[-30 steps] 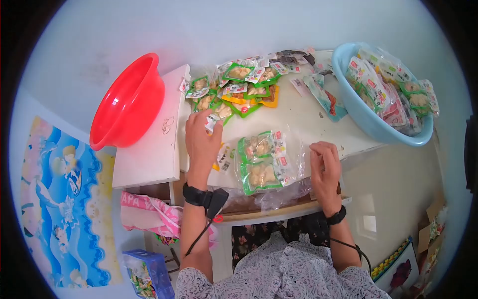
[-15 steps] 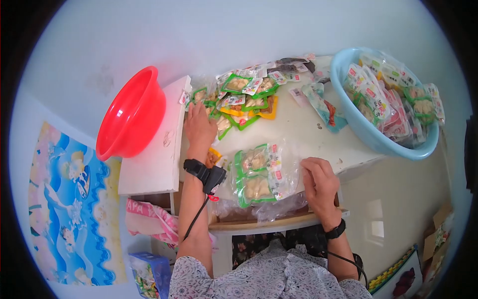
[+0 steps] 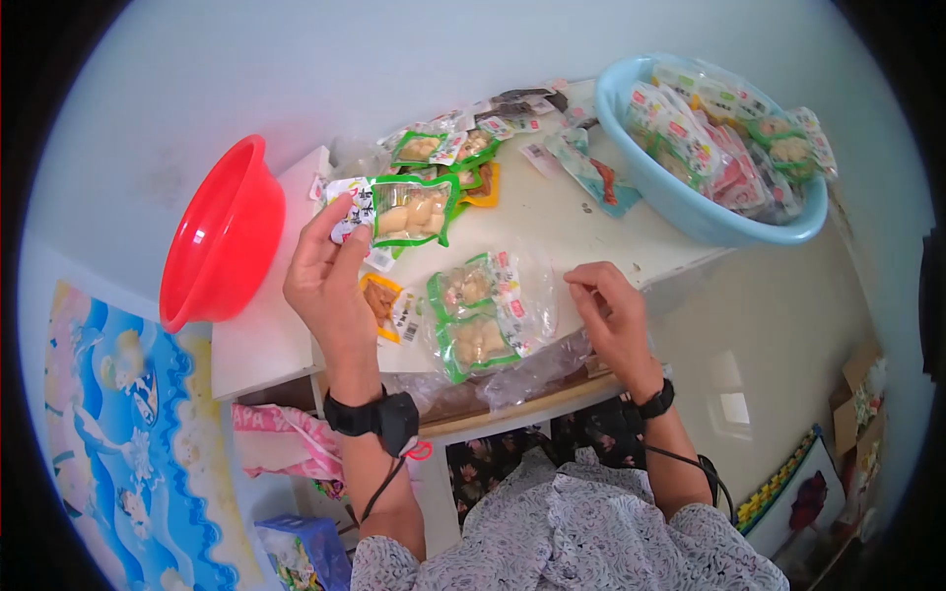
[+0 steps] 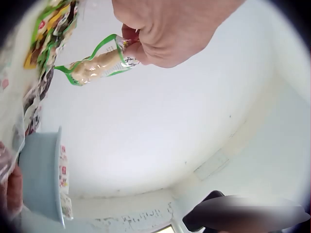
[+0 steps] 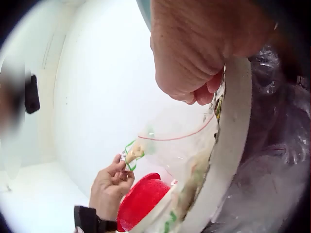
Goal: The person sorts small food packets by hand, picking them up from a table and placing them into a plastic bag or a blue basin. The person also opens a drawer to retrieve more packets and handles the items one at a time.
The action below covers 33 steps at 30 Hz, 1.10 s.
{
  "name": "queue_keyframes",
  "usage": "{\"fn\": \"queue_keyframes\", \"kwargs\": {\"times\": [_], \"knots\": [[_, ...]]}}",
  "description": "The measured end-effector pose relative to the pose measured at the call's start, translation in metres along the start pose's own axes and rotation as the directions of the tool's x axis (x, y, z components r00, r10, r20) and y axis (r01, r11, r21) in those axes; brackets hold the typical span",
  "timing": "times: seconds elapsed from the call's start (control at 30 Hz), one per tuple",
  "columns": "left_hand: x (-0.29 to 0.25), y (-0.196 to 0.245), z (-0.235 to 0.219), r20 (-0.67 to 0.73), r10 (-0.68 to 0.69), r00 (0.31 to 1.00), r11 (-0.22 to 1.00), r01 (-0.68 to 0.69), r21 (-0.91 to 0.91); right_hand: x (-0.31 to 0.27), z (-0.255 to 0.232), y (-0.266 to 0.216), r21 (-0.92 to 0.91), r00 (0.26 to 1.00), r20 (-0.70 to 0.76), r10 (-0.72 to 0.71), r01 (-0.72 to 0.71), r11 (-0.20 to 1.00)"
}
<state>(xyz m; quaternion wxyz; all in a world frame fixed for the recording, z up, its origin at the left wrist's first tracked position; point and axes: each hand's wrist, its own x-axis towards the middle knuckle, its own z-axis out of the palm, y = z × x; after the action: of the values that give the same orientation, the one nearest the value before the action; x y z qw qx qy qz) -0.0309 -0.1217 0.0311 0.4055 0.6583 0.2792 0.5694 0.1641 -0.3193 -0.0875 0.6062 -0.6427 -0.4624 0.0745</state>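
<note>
My left hand (image 3: 335,295) pinches the white printed end of a green-edged packet (image 3: 412,210) between thumb and fingers, holding it above the table; the left wrist view also has this packet (image 4: 97,67) in the hand (image 4: 170,34). A clear bag (image 3: 537,295) with two green-edged packets inside (image 3: 480,340) lies near the table's front edge. My right hand (image 3: 619,320), fingers curled, pinches the bag's right edge; the contact is partly hidden. In the right wrist view the bag's red line (image 5: 180,138) runs below that hand (image 5: 199,53).
A red basin (image 3: 222,236) stands at the left and a light blue basin (image 3: 709,222) full of packets at the right. Piled packets (image 3: 419,148) lie at the back of the table. A yellow-edged packet (image 3: 381,303) lies near the bag, above an open drawer holding plastic.
My left hand has reached to the pile, then lifted a green-edged packet and drawn it back towards me. The right hand has stayed by the bag's edge. The head view has shifted.
</note>
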Motion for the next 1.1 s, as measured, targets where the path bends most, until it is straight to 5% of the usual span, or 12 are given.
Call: {"fn": "queue_keyframes", "kwargs": {"times": [0.07,0.17,0.23,0.33,0.4,0.5,0.53,0.67,0.77,0.97,1.1], "knots": [[-0.022,0.011,0.012,-0.066,0.035,0.997,0.997,-0.030,0.075,-0.009,-0.005,0.001,0.290,0.982,-0.026,0.185,-0.170,0.942],[-0.067,0.017,0.027,0.065,0.549,0.833,0.751,-0.526,0.401,-0.020,-0.013,-0.020,0.540,0.959,0.047,0.279,-0.259,0.801],[-0.092,0.034,0.036,0.327,0.705,0.629,0.539,-0.775,0.328,-0.032,-0.012,-0.049,0.620,0.962,0.088,0.259,-0.256,0.741],[-0.125,0.034,0.060,0.492,0.709,0.505,0.508,-0.850,0.141,-0.038,-0.001,-0.077,0.768,0.963,0.112,0.246,-0.241,0.594],[-0.132,0.036,0.072,0.458,0.691,0.559,0.560,-0.815,0.149,-0.040,0.000,-0.080,0.883,0.920,0.203,0.335,-0.320,0.343],[-0.141,0.027,0.079,0.500,0.656,0.565,0.604,-0.791,0.101,-0.052,-0.011,-0.072,0.879,0.880,0.250,0.404,-0.381,0.287],[-0.146,0.022,0.081,0.524,0.648,0.553,0.612,-0.787,0.075,-0.055,-0.010,-0.067,0.846,0.929,0.162,0.333,-0.304,0.438],[-0.166,0.011,0.089,0.553,0.616,0.561,0.679,-0.734,-0.011,-0.050,-0.018,-0.061,0.807,0.861,0.057,0.506,-0.338,0.484],[-0.172,0.013,0.075,0.536,0.588,0.606,0.695,-0.717,0.049,-0.051,-0.032,-0.039,0.568,0.875,-0.091,0.476,-0.347,0.746],[-0.153,-0.011,0.047,0.338,0.328,0.882,0.795,-0.451,0.405,-0.042,-0.049,-0.030,0.559,0.852,-0.061,0.520,-0.402,0.725],[-0.143,0.000,0.058,0.294,0.225,0.929,0.833,-0.340,0.437,-0.027,-0.033,-0.033,0.567,0.862,-0.108,0.495,-0.356,0.743]]}}
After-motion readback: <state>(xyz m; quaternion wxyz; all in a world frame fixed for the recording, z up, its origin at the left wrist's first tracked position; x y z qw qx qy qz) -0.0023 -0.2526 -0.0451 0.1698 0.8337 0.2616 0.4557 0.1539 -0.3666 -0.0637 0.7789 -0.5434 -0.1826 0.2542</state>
